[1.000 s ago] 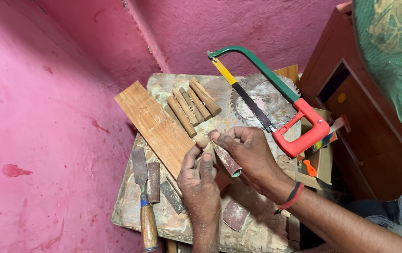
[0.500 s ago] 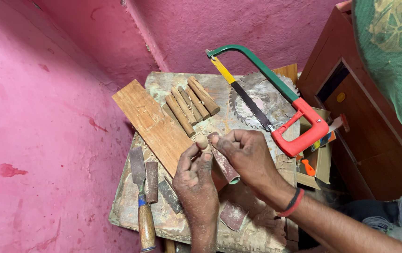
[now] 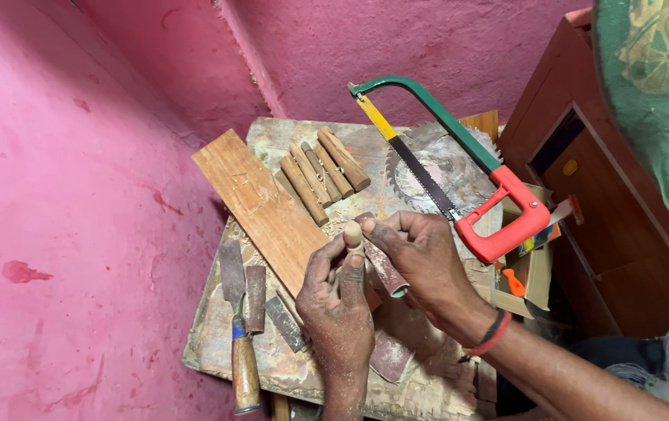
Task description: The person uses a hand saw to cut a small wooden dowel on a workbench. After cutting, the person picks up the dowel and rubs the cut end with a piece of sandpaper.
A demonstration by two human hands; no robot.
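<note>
Sanding step, by the look of it. Worn bench (image 3: pixel 217 351) underneath, plank (image 3: pixel 260 206) up and left of the fingers, hacksaw (image 3: pixel 459 168) to the right, cut pegs (image 3: pixel 322 175) just above. Left hand (image 3: pixel 338 308) pinching a short dowel (image 3: pixel 353 234) upright at the fingertips; right hand (image 3: pixel 428 265) curled around rolled sandpaper (image 3: pixel 383 261), pressed against it. Probably calls for short strokes, turning the dowel, firm pinch.
</note>
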